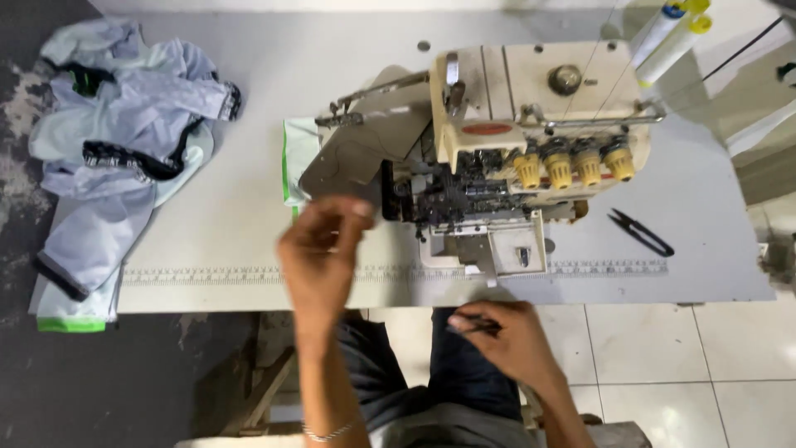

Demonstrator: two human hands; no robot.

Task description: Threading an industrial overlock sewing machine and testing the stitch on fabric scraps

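My left hand (322,249) is raised over the table's front edge, just left of the cream overlock sewing machine (497,158), with fingertips pinched together; nothing clear shows between them. My right hand (506,332) is lower, near my lap below the table edge, closed around a small dark tool (474,325), possibly thread snips. A pale fabric piece with a green edge (292,158) lies under the machine's left side plate.
A heap of light blue garments with black trim (124,124) hangs over the table's left end. Black thread snips (643,232) lie right of the machine. Thread cones (672,33) stand at the back right. A ruler strip (207,274) runs along the white table's front edge.
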